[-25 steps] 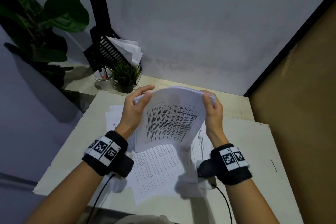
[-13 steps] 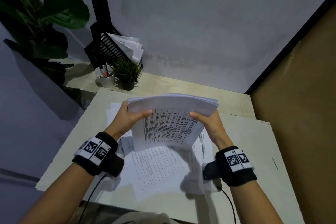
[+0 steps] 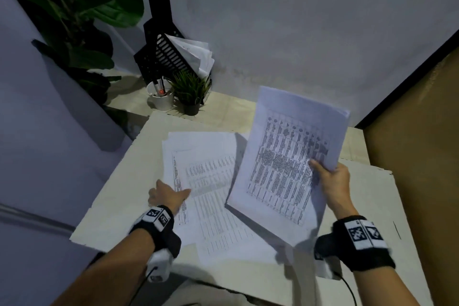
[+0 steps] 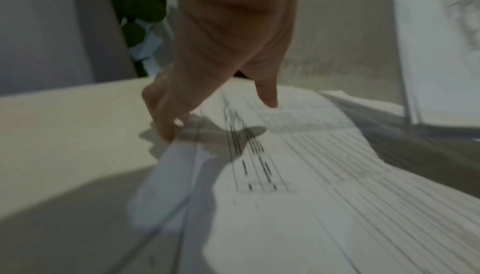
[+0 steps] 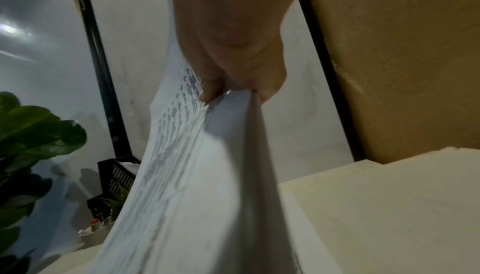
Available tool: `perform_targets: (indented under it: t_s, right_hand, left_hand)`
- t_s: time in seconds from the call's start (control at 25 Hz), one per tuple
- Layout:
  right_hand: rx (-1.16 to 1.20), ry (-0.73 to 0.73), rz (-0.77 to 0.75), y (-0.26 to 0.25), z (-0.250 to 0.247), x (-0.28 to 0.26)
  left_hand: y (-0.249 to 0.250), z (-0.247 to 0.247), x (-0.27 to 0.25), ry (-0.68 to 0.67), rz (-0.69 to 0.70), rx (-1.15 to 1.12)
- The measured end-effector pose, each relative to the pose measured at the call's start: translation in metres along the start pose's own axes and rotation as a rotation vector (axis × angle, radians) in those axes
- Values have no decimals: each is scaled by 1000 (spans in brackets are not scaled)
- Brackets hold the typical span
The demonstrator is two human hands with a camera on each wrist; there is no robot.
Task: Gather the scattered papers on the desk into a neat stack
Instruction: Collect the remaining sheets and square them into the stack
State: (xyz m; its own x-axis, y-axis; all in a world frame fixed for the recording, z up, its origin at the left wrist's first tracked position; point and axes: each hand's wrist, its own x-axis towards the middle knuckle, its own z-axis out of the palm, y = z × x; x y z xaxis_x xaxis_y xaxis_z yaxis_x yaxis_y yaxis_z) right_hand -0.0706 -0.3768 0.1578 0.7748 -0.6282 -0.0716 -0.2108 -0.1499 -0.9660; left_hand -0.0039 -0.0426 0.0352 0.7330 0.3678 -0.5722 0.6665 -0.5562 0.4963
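Observation:
A thick stack of printed papers (image 3: 288, 161) hangs tilted above the right half of the desk. My right hand (image 3: 330, 181) grips the stack at its right edge, thumb on the printed face. The right wrist view shows that pinch (image 5: 231, 91) on the stack (image 5: 182, 175). Several loose printed sheets (image 3: 211, 181) lie overlapping on the pale desk board (image 3: 119, 196). My left hand (image 3: 169, 195) is low at their left edge. In the blurred left wrist view my left hand (image 4: 215, 114) has its fingertips (image 4: 166, 132) touching the edge of the sheets (image 4: 311, 175), while the thumb hovers just above them.
At the back left corner stand a black file tray (image 3: 169, 57) with papers, a white pen cup (image 3: 160, 100) and a small potted plant (image 3: 191, 93). A large leafy plant (image 3: 74, 20) stands further left. A brown panel (image 3: 422, 156) walls the right side.
Both hands held the stack upright over the desk. My left hand has let go and dropped to the loose sheets at the left. My right hand has swung the stack to the right.

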Motion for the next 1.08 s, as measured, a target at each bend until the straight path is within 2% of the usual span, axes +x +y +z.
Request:
perform_targets:
  t_s: [0.08,0.16,0.36,0.48,0.6,0.72,0.8,0.96,1.08]
  right_hand:
    - [-14,35,27,7,-6,3]
    - [-41,58,66,13,-6,2]
    - [-64,111,131,29,-9,0]
    - [-62,126,132,31,-15,0]
    - [-91,147,140,34,-24,1]
    - [-111,167,156,36,-27,3]
    - [-123,167,167,38,-25,3]
    - [-140,156,163,38,-18,4]
    - [-149,161,154,35,-16,5]
  left_hand:
    - [-9,12,2,-21,-105,94]
    - [-4,22,-1,-20,-108,126]
    - [0,36,3,-13,23,-31]
    - [-1,31,7,-78,62,-52]
    - [-4,20,16,-135,67,-228]
    - [-7,11,21,-290,-4,-443]
    - [-10,14,24,-377,-8,-443]
    - [-17,32,27,-324,102,-266]
    - [-16,24,28,-323,120,-319]
